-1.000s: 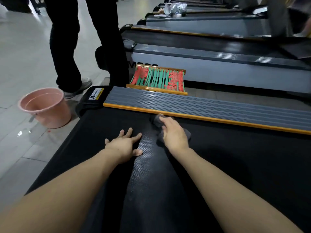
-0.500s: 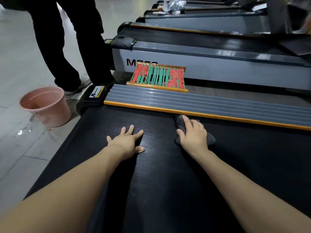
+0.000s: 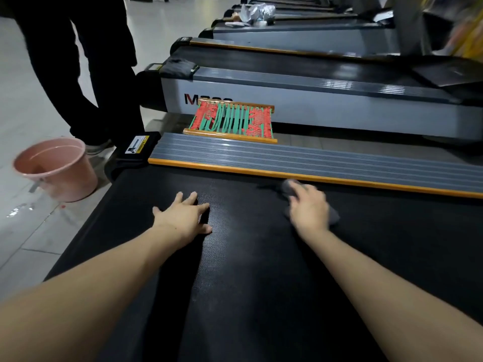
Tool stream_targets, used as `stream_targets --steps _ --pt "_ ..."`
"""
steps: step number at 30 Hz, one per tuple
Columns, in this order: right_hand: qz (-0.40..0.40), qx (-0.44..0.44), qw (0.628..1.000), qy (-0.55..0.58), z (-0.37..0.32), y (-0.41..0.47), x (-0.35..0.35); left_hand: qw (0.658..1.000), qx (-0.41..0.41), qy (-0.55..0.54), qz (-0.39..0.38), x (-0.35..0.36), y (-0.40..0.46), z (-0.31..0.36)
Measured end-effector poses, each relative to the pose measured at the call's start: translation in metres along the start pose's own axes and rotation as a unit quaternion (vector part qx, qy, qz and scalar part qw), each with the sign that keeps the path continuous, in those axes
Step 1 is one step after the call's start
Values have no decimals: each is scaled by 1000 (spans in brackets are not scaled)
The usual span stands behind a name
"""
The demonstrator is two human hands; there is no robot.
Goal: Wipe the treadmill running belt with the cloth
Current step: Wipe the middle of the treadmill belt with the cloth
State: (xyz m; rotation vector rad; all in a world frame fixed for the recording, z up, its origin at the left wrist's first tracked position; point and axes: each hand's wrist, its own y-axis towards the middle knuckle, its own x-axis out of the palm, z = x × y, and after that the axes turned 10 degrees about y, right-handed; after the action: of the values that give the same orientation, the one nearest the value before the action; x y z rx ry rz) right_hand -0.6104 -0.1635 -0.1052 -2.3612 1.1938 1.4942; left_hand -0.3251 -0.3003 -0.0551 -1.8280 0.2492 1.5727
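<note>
On the black running belt (image 3: 248, 283), right up against the orange strip (image 3: 261, 171) of the side rail, sits the grey cloth (image 3: 333, 216), and my right hand (image 3: 308, 209) is flat on top of it with the fingers stretched out, pressing it down rather than gripping it. That hand is a bit blurry, so I can't tell much more about the fingertips. Bits of cloth poke out past my fingers toward the strip and out past the heel of my hand.

My left hand (image 3: 183, 218) is on the belt too, well apart from the cloth, palm down with the fingers spread wide and holding nothing, just planted on the textured surface. Both my forearms are bare.

Just past the orange strip is the grey ribbed side rail (image 3: 313, 159), and at its end there's a black end cap (image 3: 137, 147) with a yellow and white warning sticker (image 3: 137, 145). Beyond the rail, on the floor between my treadmill and the next treadmill (image 3: 313, 105), lies a little wooden frame strung with red and green bands (image 3: 234, 121).

Off the end of the belt, near the end cap, there's a pink bucket (image 3: 56, 169) on the tiled floor (image 3: 23, 231), with some wet spots near it. Behind the bucket, someone in black trousers (image 3: 86, 74) is standing, one light shoe (image 3: 98, 147) showing just beside the end cap. More treadmills line up further back.
</note>
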Motion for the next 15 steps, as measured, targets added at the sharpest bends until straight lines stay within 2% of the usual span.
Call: stream_targets --steps 3,6,9,12,15 --pt "38 107 993 -31 33 -2 -22 997 8 -42 -64 2 -6 14" --pt "51 125 990 -42 0 -4 0 997 3 -29 -78 12 -9 22" --pt "27 76 997 -19 -56 -7 38 997 -3 -36 -69 13 -7 23" --pt "-51 -43 998 6 -100 -10 62 997 -9 -43 -65 16 -7 21" --pt "-107 -123 987 7 -85 -4 51 997 -8 -34 -64 16 -7 18"
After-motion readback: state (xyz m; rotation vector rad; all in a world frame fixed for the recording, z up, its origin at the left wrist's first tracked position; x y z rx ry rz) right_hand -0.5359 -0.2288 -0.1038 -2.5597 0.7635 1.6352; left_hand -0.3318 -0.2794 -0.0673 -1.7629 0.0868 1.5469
